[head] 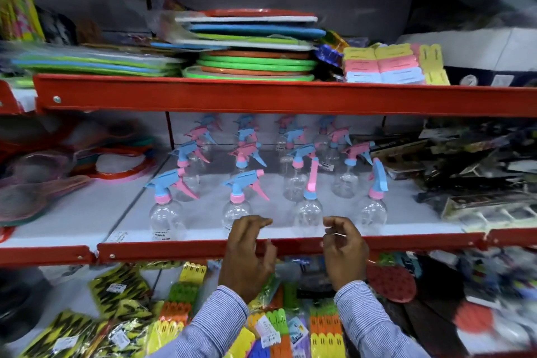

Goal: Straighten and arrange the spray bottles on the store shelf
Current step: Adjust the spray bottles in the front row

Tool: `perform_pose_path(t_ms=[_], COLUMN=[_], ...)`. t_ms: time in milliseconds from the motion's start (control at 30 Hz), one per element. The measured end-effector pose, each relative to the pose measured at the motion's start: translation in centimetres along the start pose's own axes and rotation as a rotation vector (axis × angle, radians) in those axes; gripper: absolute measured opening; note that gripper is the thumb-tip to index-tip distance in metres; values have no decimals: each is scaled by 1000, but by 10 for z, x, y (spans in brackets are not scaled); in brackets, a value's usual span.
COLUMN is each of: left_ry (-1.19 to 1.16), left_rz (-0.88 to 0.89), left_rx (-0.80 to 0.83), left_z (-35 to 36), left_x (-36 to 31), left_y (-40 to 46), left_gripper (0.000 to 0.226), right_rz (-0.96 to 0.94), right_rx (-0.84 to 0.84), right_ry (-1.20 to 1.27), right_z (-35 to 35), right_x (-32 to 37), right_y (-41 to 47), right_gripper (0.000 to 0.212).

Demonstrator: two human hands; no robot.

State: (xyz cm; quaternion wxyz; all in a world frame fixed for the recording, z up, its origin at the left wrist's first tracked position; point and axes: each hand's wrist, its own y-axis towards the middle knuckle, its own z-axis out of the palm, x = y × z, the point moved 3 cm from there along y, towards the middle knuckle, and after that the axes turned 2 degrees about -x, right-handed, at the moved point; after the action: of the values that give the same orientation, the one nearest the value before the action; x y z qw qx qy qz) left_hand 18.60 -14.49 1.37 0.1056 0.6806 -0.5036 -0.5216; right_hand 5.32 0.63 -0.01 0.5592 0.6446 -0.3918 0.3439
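Several clear spray bottles with pink and blue trigger heads stand in rows on the white middle shelf (87, 212). In the front row, the far-left bottle (165, 212) and the one beside it (236, 206) have blue heads. A third bottle (308, 212) has a pink head turned away, and the far-right one (373, 209) has a blue head turned away. My left hand (247, 253) and my right hand (344, 250) hover at the red shelf edge (174, 251), fingers curled and apart, holding nothing. They flank the third bottle without touching it.
The upper shelf holds stacked coloured plates (255, 64) and sponge packs (386, 64). Round sieves (37, 180) lie left of the bottles, dark packaged goods (470, 171) to the right. Packets of clothes pegs (180, 314) fill the shelf below.
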Motion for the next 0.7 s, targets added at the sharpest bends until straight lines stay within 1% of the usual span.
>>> perform_pose_path(t_ms=[67,133,233,300,400,467,533,633,700], left_ry=[-2,1,7,11,37,74,105,119,127], left_rz=[-14,-60,-164,-223,-273,-286,-299,-316,-329], left_rx=[52,112,140,128,100,74,67,73,84], left_z=[17,35,61,72,84,90,94,96,97], left_x=[-11,-15,-22,-28,-35,-39,-40,-43,-41], left_y=[2,5,5,4,4,3,1,2,4], left_gripper=[38,46,58,61,57,54,54,57,60], right_rz=[59,84,159,192,187,182,190,153,160], right_rx=[42,122,376,545,687,736,748,716,700], right_ry=[32,31,37,20,-21,-41,-39,-33,-11], right_z=[-4,-3,4,10,15,14,13,7,4], right_x=[-10,-16,-26,-30,-30,-30,-30,-31,-32], right_y=[14,29,50,59,69,74,74,73,72], right_gripper=[34,37,53,64,71,72,69,60,55])
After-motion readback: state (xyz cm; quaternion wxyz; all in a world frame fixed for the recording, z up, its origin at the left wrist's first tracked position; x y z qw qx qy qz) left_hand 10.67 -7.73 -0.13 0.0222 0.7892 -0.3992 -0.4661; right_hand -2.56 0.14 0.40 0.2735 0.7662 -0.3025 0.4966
